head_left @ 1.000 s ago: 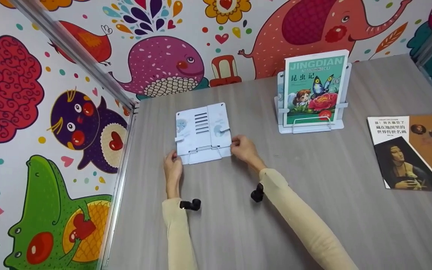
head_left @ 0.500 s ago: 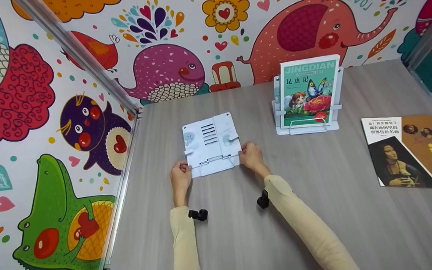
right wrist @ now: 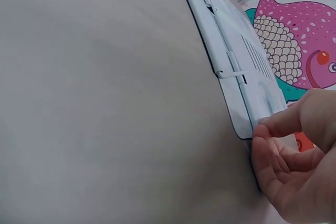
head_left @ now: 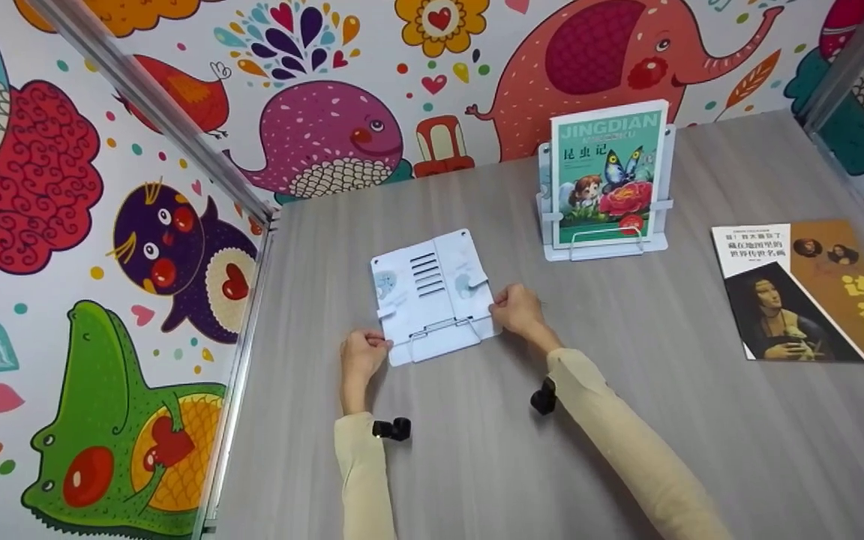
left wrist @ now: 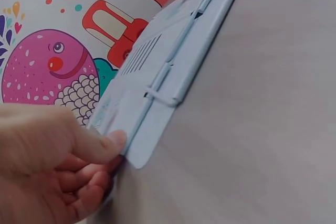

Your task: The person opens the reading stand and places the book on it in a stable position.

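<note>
A pale blue folding book stand (head_left: 439,304) lies nearly flat near the middle of the table, turned at a slant. Its back plate has a row of slots, a small clip on each side and a wire page holder over the lower ledge. My left hand (head_left: 361,356) pinches its lower left edge; in the left wrist view the thumb of my left hand (left wrist: 58,156) is on top, with curled fingers at the edge below. On the opposite edge my right hand (head_left: 522,311) grips the stand between thumb and index finger, seen close on my right hand (right wrist: 299,161).
Farther back, a second stand (head_left: 670,165) stands upright, holding a green children's book (head_left: 604,165). A brown and white book (head_left: 814,292) lies flat at the right. A cartoon-printed wall (head_left: 439,75) borders the back, and a metal frame rail (head_left: 241,360) runs along the left.
Both hands have brought the book stand nearer to me and rightward, turning it slightly anticlockwise. The head view has shifted a little. The other stand and the books keep their places.
</note>
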The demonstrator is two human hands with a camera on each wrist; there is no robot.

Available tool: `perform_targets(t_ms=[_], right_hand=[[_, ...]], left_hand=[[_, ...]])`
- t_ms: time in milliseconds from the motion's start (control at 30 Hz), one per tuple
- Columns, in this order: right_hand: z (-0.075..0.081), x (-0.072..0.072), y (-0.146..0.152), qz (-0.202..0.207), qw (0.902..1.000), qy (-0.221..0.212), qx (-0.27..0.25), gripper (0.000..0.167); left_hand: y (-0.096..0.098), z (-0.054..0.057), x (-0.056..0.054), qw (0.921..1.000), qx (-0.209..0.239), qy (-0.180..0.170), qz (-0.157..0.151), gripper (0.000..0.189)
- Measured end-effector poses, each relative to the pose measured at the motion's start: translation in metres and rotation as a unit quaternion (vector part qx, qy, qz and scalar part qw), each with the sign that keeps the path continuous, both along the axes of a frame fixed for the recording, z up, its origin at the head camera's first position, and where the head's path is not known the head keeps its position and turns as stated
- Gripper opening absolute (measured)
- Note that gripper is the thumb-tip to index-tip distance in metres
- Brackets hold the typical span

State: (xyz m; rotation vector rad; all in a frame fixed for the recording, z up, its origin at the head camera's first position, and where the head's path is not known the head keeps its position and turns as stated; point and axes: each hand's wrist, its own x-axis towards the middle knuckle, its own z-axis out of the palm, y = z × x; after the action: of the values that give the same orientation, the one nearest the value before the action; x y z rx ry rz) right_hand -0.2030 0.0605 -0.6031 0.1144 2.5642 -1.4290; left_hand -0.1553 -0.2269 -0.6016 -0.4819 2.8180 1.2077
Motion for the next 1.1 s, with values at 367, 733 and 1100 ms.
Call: perform_targets(t_ms=[367,733,1100], right_hand=[[-0.003,0.021,0.029,0.003,0.9997,0.019,0.013,0.012],[-0.004,0.037,0.057,0.003,0.9992,0.029,0.027,0.012],[-0.005,0.059,0.078,-0.012,0.9977,0.048,0.047,0.011]], left_hand=[[0.017,0.005,0.01,0.9991,0.003,-0.035,-0.025,0.009],[0.041,0.008,0.02,0.998,0.005,-0.037,-0.051,0.009],[0.064,0.005,0.034,0.9974,-0.007,-0.026,-0.066,0.008]])
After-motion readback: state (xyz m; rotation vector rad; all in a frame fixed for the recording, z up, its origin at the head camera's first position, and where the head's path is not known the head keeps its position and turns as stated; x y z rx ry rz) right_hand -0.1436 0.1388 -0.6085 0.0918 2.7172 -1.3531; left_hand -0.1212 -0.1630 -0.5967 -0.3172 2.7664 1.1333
